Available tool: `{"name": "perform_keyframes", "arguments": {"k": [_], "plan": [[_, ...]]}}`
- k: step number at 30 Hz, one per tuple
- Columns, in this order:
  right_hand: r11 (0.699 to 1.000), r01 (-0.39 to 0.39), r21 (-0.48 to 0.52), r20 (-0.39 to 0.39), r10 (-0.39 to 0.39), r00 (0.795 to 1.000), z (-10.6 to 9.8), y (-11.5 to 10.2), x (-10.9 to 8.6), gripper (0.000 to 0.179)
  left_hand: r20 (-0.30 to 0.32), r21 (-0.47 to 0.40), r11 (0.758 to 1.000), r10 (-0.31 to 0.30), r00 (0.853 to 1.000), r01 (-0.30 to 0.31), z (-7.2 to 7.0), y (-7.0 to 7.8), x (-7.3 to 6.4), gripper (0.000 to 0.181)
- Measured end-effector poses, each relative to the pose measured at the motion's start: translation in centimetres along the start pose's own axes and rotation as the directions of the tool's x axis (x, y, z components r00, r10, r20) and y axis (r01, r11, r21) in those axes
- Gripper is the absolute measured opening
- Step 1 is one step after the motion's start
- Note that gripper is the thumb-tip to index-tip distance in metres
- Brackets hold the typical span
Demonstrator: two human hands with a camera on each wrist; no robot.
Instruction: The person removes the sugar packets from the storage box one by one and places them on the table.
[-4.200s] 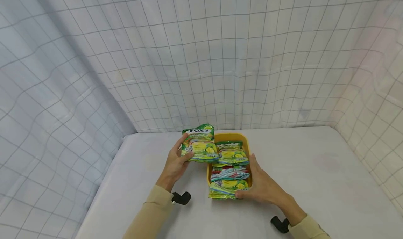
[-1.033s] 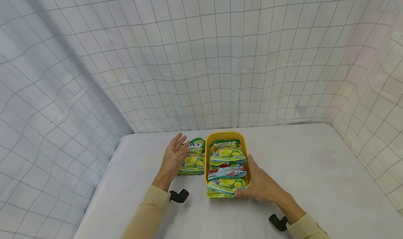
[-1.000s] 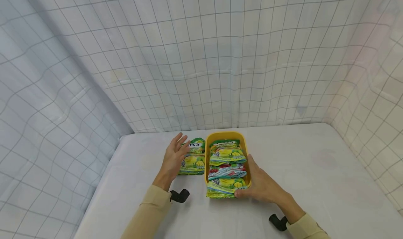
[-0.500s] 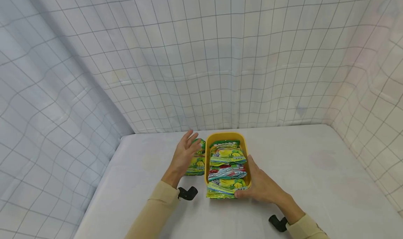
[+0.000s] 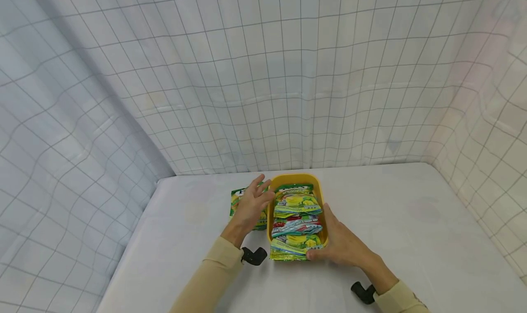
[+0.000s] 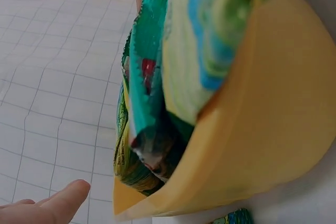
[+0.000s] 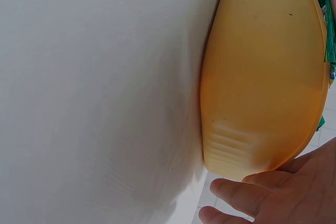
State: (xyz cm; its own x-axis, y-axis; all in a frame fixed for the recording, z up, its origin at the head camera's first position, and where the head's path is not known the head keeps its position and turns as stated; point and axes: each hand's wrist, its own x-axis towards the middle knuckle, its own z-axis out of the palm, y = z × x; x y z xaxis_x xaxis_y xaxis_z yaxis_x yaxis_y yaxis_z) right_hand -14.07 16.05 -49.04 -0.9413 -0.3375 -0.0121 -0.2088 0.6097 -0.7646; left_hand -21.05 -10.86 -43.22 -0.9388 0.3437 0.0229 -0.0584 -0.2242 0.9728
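Note:
A yellow plastic tub [image 5: 316,181] stands on the table, packed with candy bags. At its back is a green and yellow Fox's bag [image 5: 297,201], in the middle a red and light-blue bag [image 5: 297,227], and at the front another green and yellow bag [image 5: 291,248]. My right hand [image 5: 345,245] holds the tub's right side, thumb on the front bag's corner. My left hand [image 5: 249,209] hovers at the tub's left rim, fingers loosely spread and holding nothing. Partly hidden beneath it, a Fox's bag [image 5: 236,197] lies on the table left of the tub.
White cloth covers the table [image 5: 395,221], and a grid-patterned white curtain [image 5: 288,98] hangs behind it and along both sides. Black wrist-camera mounts [image 5: 254,256] sit by both cuffs.
My left hand first held a Fox's bag over the tub's left edge; that bag now lies on the table. The emptied hand has since moved right, to the tub's rim. The right hand stays put.

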Motion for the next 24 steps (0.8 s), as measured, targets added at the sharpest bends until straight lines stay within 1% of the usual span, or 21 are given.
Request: {"name": "perform_keyframes", "arguments": {"k": [4,12,18,24], "plan": [[1.0,0.003,-0.007,-0.001,-0.003,1.0,0.0,0.0,0.0,0.144,0.013,-0.004,1.0,-0.024,1.0,0.024,0.3,-0.4,0.2,0.081],[1.0,0.009,-0.01,-0.003,-0.009,1.0,-0.1,-0.1,0.0,0.145,0.052,0.04,0.997,-0.072,0.996,0.07,0.6,-0.9,0.4,0.082],[1.0,0.002,-0.001,0.003,-0.002,1.0,0.0,-0.1,0.0,0.145,0.059,0.116,0.989,-0.101,0.993,0.094,0.8,-1.3,0.5,0.085],[1.0,0.014,0.015,0.008,-0.014,1.0,0.0,0.0,0.0,0.143,0.038,0.196,0.972,-0.137,0.99,0.127,0.9,-1.7,0.6,0.08]]}}
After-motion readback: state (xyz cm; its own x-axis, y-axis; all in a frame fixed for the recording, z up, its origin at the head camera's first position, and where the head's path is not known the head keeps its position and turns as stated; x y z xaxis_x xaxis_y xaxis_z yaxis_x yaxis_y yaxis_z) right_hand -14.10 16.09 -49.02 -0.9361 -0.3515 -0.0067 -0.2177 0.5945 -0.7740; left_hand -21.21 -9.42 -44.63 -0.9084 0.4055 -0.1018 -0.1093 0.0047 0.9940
